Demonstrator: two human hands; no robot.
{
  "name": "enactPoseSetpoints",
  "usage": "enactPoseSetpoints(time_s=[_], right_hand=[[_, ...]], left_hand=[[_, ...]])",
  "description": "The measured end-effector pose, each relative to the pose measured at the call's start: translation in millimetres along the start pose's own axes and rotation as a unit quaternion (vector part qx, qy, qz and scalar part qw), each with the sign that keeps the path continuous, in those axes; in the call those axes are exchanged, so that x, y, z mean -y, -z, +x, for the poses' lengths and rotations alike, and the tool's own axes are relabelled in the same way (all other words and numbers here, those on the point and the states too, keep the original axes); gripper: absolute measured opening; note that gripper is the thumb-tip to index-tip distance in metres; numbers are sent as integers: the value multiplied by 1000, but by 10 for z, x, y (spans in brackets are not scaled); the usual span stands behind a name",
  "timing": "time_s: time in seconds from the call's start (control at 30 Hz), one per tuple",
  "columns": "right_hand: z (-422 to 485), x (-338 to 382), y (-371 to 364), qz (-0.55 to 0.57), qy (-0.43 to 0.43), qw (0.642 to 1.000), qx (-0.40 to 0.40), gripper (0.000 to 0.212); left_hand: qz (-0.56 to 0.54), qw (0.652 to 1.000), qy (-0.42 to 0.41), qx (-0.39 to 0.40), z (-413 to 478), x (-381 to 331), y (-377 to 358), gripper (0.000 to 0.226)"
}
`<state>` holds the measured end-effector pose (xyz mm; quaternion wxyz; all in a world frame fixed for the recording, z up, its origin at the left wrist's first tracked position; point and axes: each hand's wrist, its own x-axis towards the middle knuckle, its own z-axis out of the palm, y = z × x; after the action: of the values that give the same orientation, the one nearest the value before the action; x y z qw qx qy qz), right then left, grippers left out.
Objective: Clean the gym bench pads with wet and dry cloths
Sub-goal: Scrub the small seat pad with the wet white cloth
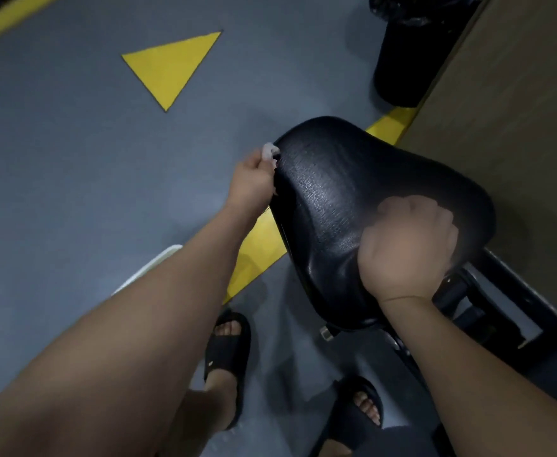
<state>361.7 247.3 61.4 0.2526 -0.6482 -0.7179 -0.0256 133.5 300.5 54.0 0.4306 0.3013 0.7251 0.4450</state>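
You're mid-wipe: left hand [250, 183] pinches a cloth [268, 150] against the pad [353, 166] edge, right hand [409, 245] fisted, nothing visible inside. The pad glistens, so drying likely remains.

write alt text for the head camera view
A person's left hand grips a small white cloth at the left edge of a black bench pad, while the blurred right hand rests curled on top. The grey floor bears a yellow triangle.

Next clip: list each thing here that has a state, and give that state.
Bench pad: glossy, both hands on it.
Cloth: bunched, at the pad's left edge.
Left hand: pinches the cloth.
Right hand: fist on the pad, blurred; contents unclear.
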Motion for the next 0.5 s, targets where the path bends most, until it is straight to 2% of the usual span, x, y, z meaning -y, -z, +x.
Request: enactPoseSetpoints(time_s=[0.07, 0.13, 0.2, 0.27, 0.33, 0.5], right_hand=[[8, -8, 1, 7, -4, 1000, 5, 26], [13, -3, 7, 8, -3, 1000, 18, 27], [13, -8, 22, 11, -4, 1000, 23, 27], [14, -5, 40, 15, -5, 1000, 20, 27], [16, 3, 48, 14, -8, 1000, 17, 27], [26, 11, 21, 9, -10, 1000, 11, 27]], left_hand=[[82, 996, -11, 32, 111, -152, 57, 28], [138, 990, -7, 33, 142, -245, 103, 35], [188, 980, -58, 24, 88, -256, 129, 40], [203, 972, -115, 28, 24, -198, 138, 25], [206, 968, -141, 31, 1, -157, 118, 20], [278, 956, -80, 54, 277, -204, -121, 46]])
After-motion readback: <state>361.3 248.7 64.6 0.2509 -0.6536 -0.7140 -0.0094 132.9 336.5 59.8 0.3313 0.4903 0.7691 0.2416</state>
